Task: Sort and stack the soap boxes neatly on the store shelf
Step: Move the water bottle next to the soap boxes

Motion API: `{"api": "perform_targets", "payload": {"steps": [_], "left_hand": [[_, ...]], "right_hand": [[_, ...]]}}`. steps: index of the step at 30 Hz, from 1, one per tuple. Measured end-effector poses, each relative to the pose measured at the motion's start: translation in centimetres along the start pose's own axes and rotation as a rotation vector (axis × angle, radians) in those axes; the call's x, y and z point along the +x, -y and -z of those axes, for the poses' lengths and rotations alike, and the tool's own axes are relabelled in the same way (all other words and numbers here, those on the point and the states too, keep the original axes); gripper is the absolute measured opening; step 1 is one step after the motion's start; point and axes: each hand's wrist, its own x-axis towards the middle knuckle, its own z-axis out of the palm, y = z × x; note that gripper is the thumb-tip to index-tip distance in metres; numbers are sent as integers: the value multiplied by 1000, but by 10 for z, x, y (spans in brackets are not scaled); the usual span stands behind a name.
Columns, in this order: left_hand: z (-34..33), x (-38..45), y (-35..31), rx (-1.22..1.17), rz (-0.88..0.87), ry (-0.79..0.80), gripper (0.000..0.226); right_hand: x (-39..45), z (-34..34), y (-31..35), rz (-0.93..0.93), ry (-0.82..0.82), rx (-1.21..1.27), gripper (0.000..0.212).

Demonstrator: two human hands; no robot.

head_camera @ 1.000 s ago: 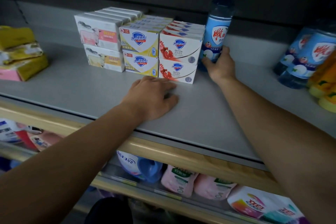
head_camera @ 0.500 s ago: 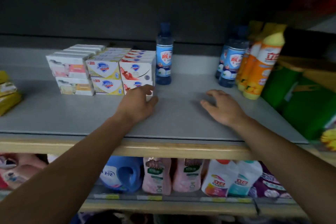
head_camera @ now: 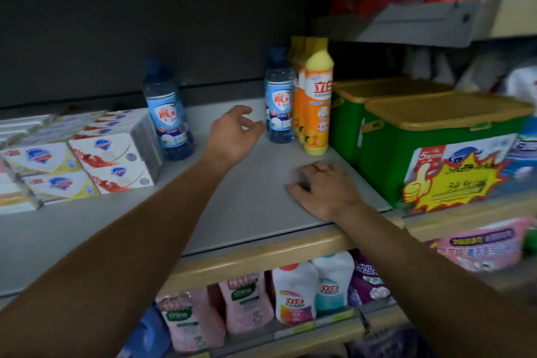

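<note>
Currently the soap boxes point(head_camera: 87, 160) sit at the left of the grey shelf point(head_camera: 250, 206), stacked two high in adjacent rows, fronts facing the near edge. A blue bottle point(head_camera: 170, 113) stands upright just beside the right end of the stack, toward the far side. The left hand point(head_camera: 234, 134) hovers over the middle of the shelf, fingers loosely spread, grip apart and holding nothing, its fingertips near a second blue bottle point(head_camera: 279, 102). Orange bottles point(head_camera: 316, 104) stand just right of that bottle. The right hand point(head_camera: 322, 189) rests palm down on the shelf near its front edge, fingers relaxed, grip apart. Green bins point(head_camera: 406, 136) with tan lids occupy the right.
</note>
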Motion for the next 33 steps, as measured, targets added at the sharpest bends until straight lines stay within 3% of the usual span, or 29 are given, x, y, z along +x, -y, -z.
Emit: {"api": "perform_targets", "payload": {"steps": [8,15,20,26,33], "left_hand": [[-55,72,-5,-59,95,9,60],[-92,103,1,-225,164,34,60],[-110,105,7,-167,176,0,59],[-100,94,6,-131,149,-15,58],[-39,45,11,-235,131,56,52]], "right_hand": [[3,-3,-1,11,-20,15,59],[3,-5,-1,20,-43,51,57],[3,-9,-1,24,-58,62,60],[3,-6,-1,18,-51,50,58],[2,-4,-1,-5,-38,70,57]]}}
